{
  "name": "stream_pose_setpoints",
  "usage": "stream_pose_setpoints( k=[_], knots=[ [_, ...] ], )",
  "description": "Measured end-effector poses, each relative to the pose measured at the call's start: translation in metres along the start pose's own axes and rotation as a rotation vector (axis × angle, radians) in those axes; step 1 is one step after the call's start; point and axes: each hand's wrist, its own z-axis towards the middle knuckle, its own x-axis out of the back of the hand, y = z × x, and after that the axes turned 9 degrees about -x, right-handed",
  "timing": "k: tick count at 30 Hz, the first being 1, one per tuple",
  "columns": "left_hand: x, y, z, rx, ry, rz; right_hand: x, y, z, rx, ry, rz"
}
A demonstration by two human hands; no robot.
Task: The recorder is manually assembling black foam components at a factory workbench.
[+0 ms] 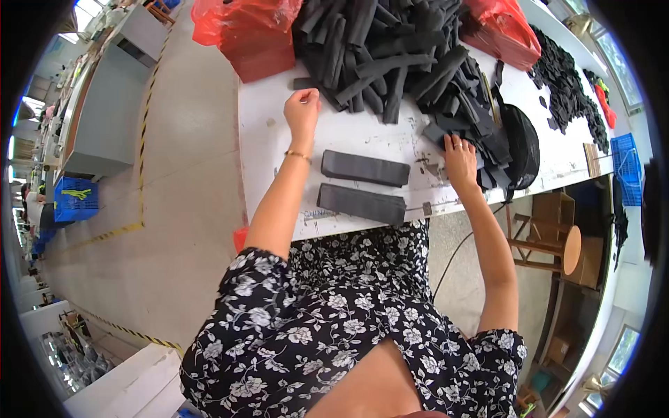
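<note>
My left hand (pixel 302 117) is raised over the left part of the white table (pixel 279 174), its fingers curled into a pinch; whatever they hold, if anything, is hidden. A black strip end (pixel 304 83) shows just beyond its fingertips. On the right, my right hand (pixel 460 161) reaches into a heap of small dark fabric pieces (pixel 481 125), fingers bent over one dark piece (pixel 435 133) at its edge. Between my hands, two flat dark grey fabric strips (pixel 366 168) lie roughly parallel. Beyond them rises a large pile of rolled or folded black strips (pixel 376 52).
Red plastic bags (pixel 254 42) stand at the table's far left, with another red bag (pixel 502 31) behind the pile. A black mesh bag (pixel 521 146) sits right of my right hand. More black scraps (pixel 568 83) lie farther right. A wooden stool (pixel 557 247) stands below the table.
</note>
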Motion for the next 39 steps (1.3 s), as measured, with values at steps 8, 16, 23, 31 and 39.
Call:
stream_pose_setpoints(
  k=[8, 16, 23, 31, 39],
  knots=[
    [-0.046, -0.017, 0.019, 0.024, 0.101, 0.607, 0.007, 0.016, -0.008, 0.165, 0.156, 0.229],
    [-0.006, 0.014, -0.007, 0.425, 0.008, -0.492, -0.005, -0.002, -0.029, 0.151, -0.035, 0.248],
    [0.031, 0.031, -0.034, 0.555, -0.039, -0.681, 0.039, -0.002, -0.008, 0.005, 0.073, 0.592],
    [0.022, 0.074, -0.062, 0.753, -0.132, -1.212, 0.120, -0.046, 0.012, 0.040, 0.054, 0.945],
    [0.021, 0.095, -0.071, 0.607, -0.156, -1.127, 0.135, -0.064, -0.005, -0.022, -0.144, 1.134]
  ],
)
